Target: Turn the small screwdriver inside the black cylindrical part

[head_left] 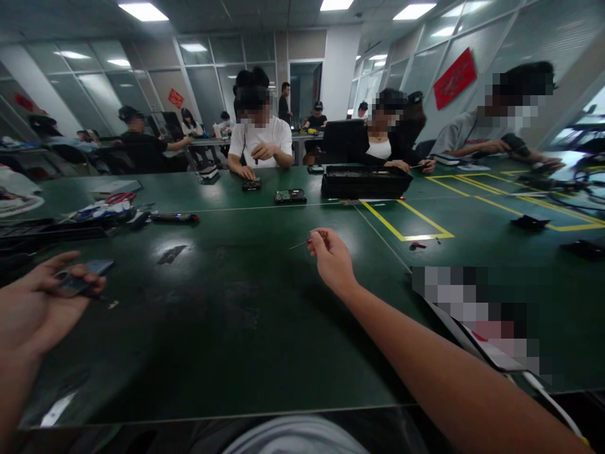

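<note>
My right hand [331, 255] is closed around a small screwdriver [299, 244] above the middle of the green table. Its thin metal shaft points left, and a bit of red shows by the fingers. At the left edge, my left hand [47, 302] is palm up with its fingers curled on a small dark metallic part [73, 284]. What kind of part it is I cannot make out, since the fingers cover some of it. A blue-grey flat piece [100, 267] shows just beyond those fingertips; whether it belongs to the held part is unclear.
Ahead are a black bin [366, 183] and a circuit-board device [290, 196]. Tools and cables [108, 208] lie at left beside a dark pen-shaped tool [174, 217]. A blurred-out device [477, 321] with a white cable lies right. People work across the table [227, 372].
</note>
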